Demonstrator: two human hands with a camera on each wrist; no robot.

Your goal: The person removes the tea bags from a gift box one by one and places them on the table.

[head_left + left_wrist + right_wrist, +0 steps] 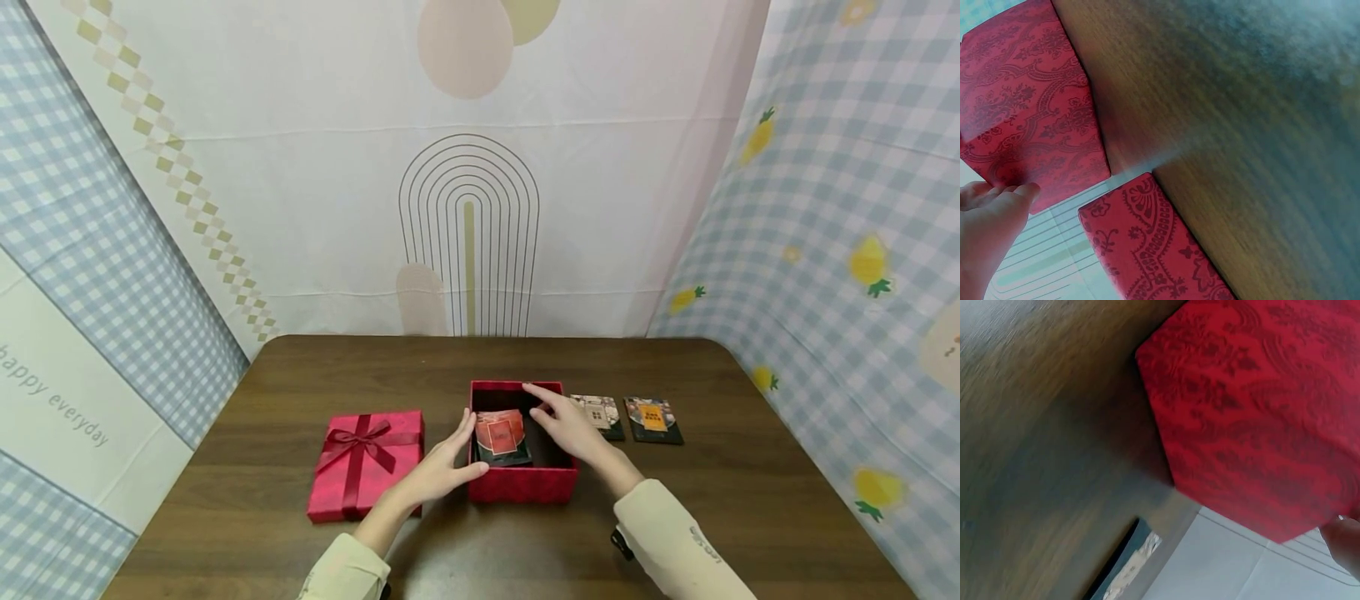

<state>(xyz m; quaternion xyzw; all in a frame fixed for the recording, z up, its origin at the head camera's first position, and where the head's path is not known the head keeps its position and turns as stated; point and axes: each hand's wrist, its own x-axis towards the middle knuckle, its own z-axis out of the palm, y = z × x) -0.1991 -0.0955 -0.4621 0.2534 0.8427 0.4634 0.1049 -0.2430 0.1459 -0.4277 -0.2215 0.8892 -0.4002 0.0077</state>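
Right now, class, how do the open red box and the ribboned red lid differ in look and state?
The open red box stands mouth up with packets inside; the ribboned red lid lies top side up. The lid carries a bow, while the box's visible walls have no ribbon. Both are red with a darker pattern and rest on the table.

- L sleeve (347,568): cream, faint marking (309,585), sm. dk bit (386,592) at cuff
- R sleeve (667,533): cream, gray lettering (703,545), hard to read
- blk wrist piece (622,544) by R cuff
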